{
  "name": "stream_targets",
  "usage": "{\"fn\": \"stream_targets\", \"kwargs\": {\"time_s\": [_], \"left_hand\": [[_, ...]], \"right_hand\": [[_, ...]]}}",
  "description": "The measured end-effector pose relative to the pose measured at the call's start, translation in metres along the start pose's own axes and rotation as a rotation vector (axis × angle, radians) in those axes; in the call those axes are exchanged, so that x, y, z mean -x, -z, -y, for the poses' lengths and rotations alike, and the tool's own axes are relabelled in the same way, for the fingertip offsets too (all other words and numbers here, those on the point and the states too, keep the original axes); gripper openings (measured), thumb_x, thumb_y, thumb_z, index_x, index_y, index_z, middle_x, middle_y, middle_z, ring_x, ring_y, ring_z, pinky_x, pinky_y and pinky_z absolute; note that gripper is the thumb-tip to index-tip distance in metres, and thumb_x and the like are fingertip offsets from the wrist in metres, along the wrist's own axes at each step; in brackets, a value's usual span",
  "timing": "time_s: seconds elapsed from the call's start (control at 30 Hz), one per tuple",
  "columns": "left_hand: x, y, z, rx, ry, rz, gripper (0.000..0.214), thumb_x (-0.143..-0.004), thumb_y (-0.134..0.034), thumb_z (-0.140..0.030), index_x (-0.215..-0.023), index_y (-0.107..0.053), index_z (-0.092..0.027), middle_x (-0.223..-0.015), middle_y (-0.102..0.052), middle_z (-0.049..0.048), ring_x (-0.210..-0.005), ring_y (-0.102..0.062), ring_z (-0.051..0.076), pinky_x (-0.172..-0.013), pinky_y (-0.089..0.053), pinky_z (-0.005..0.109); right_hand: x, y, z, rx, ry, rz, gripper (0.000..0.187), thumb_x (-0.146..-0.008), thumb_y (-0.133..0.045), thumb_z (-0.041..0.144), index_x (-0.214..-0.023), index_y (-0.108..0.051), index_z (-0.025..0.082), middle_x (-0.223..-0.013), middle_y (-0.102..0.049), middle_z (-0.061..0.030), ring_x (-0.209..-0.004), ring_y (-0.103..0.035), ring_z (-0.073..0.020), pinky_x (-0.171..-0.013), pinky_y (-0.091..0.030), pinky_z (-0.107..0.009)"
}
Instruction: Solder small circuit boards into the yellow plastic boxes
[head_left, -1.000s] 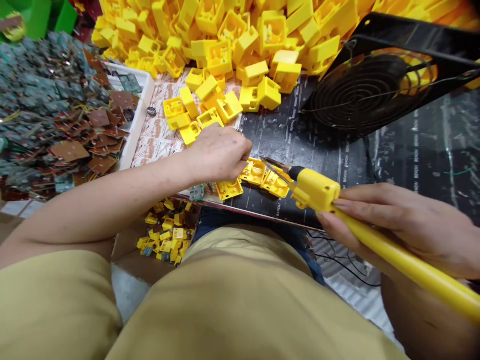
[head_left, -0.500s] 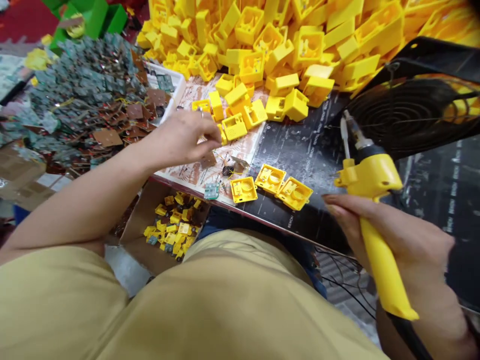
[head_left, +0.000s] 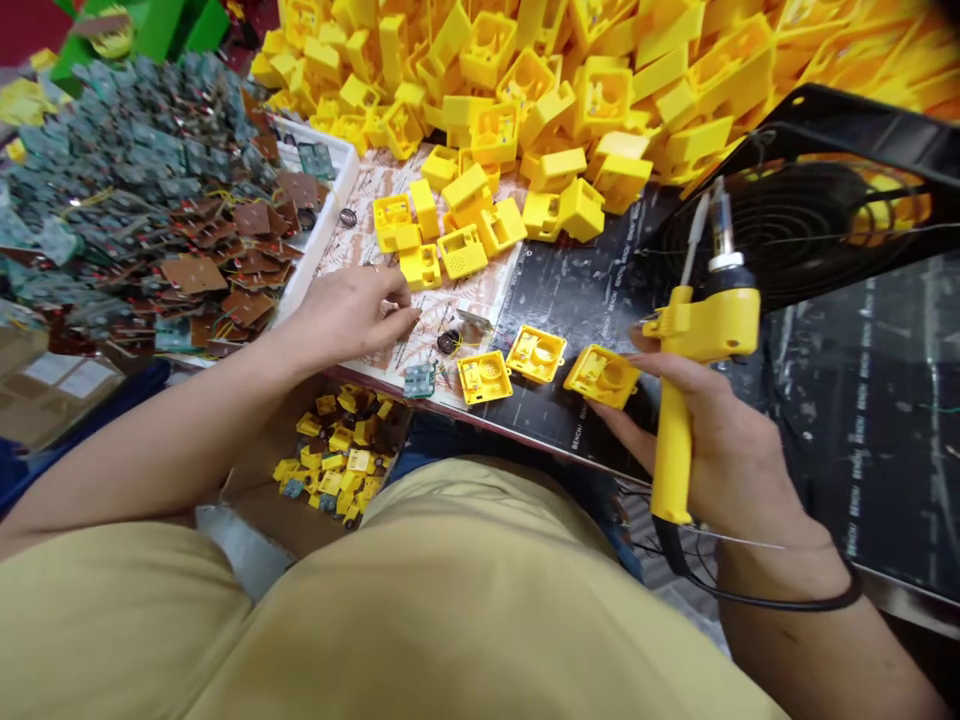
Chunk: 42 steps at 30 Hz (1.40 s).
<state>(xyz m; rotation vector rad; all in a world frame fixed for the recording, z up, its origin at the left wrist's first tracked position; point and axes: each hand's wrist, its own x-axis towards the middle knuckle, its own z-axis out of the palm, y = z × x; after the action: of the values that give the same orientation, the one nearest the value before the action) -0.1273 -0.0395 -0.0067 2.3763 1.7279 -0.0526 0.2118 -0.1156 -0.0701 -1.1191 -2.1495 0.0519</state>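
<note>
My right hand [head_left: 720, 450] grips a yellow soldering gun [head_left: 694, 345] upright, tip pointing up, while its fingers touch a yellow plastic casing [head_left: 602, 377] on the black mat. Two more open yellow casings [head_left: 535, 354] lie beside it near the table's front edge. My left hand [head_left: 352, 312] rests on the patterned paper with its fingers curled together in a pinch; what they hold is too small to make out. A small black component [head_left: 448, 342] and a green circuit board [head_left: 419, 380] lie just right of that hand.
A big heap of yellow casings [head_left: 570, 70] fills the back. A white tray [head_left: 330, 215] heaped with circuit boards stands at left. A black fan [head_left: 802, 215] leans at right. A cardboard box [head_left: 259, 480] of small yellow parts sits below the table edge.
My right hand swung the soldering gun from lying across the casings to upright and now touches the rightmost casing. My left hand left the casings and came down on the patterned paper.
</note>
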Motion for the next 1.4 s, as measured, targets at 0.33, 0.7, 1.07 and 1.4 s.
{"fn": "stream_targets", "kwargs": {"time_s": [0.33,0.7,1.07,1.4], "left_hand": [[-0.025,0.013,-0.036,0.654,-0.171,0.111,0.027,-0.091,-0.057,-0.032,-0.109,-0.072,-0.017,-0.079,-0.074,0.0022,-0.069,-0.069,0.012,-0.066,-0.054,0.025],[-0.031,0.012,-0.042,0.153,-0.229,0.137,0.014,-0.081,-0.063,-0.029,-0.08,-0.074,-0.021,-0.067,-0.071,-0.002,-0.068,-0.067,0.014,-0.077,-0.052,0.028],[-0.041,0.02,-0.013,0.677,-0.083,0.158,0.031,-0.088,-0.062,-0.04,-0.101,-0.078,-0.017,-0.077,-0.073,0.006,-0.066,-0.066,0.014,-0.061,-0.052,0.029],[-0.05,0.008,-0.043,0.471,-0.2,0.305,0.018,-0.084,-0.064,-0.031,-0.089,-0.075,-0.019,-0.076,-0.076,0.0013,-0.068,-0.068,0.013,-0.064,-0.05,0.024]], "right_hand": [[-0.023,-0.033,0.022,-0.05,-0.034,-0.009,0.054,-0.09,-0.074,0.04,-0.135,-0.05,0.024,-0.115,-0.072,-0.0076,-0.102,-0.074,-0.0252,-0.084,-0.063,-0.036],[0.001,-0.013,0.017,-0.144,-0.129,-0.147,0.054,-0.081,-0.082,0.019,-0.129,-0.059,0.026,-0.119,-0.074,-0.0057,-0.107,-0.073,-0.0246,-0.089,-0.064,-0.037],[-0.001,-0.009,0.02,-0.128,-0.114,-0.114,0.046,-0.084,-0.079,0.017,-0.125,-0.059,0.027,-0.11,-0.076,-0.0031,-0.099,-0.076,-0.023,-0.085,-0.064,-0.035],[-0.011,-0.022,0.023,-0.113,-0.081,-0.05,0.051,-0.085,-0.079,0.027,-0.131,-0.058,0.026,-0.109,-0.073,-0.0063,-0.099,-0.073,-0.0245,-0.088,-0.061,-0.038]]}}
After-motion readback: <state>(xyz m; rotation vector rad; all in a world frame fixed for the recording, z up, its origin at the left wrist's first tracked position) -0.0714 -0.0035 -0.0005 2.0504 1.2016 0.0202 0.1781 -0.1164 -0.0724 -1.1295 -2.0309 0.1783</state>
